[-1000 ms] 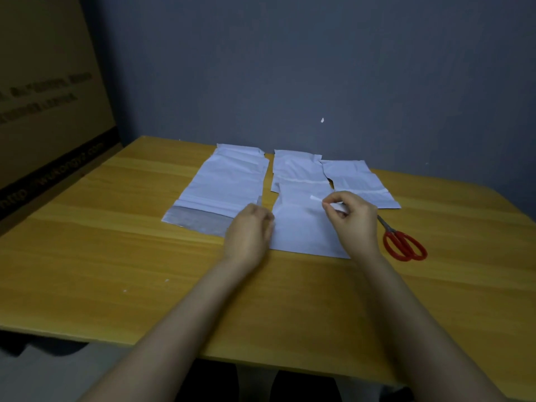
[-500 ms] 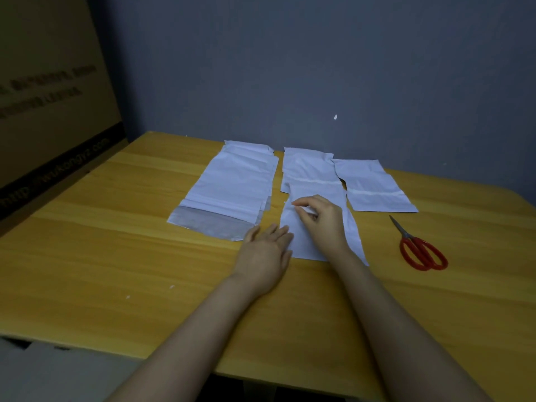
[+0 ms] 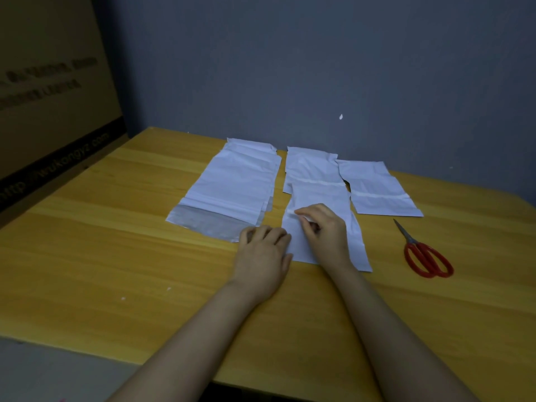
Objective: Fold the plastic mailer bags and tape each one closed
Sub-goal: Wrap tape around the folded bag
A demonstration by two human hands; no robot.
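Several white plastic mailer bags lie on the wooden table (image 3: 116,227). A left stack (image 3: 235,184) shows a grey open flap (image 3: 203,221) at its near end. One folded bag (image 3: 310,166) lies at the middle back and another folded bag (image 3: 377,192) at the right. The middle front bag (image 3: 322,195) lies under my hands. My right hand (image 3: 324,230) rests on it with fingers curled, pinching a thin white strip (image 3: 291,213) at the bag's left edge. My left hand (image 3: 264,253) lies flat on the table, its fingertips touching the grey flap and this bag's left edge.
Red-handled scissors (image 3: 426,256) lie shut on the table to the right of the bags. A large cardboard box (image 3: 49,97) stands along the table's left side. A grey wall (image 3: 319,68) runs behind the far edge.
My right hand has carried the white strip leftward across the middle front bag to its left edge. My left hand has uncurled from a fist and settled flat beside that bag.
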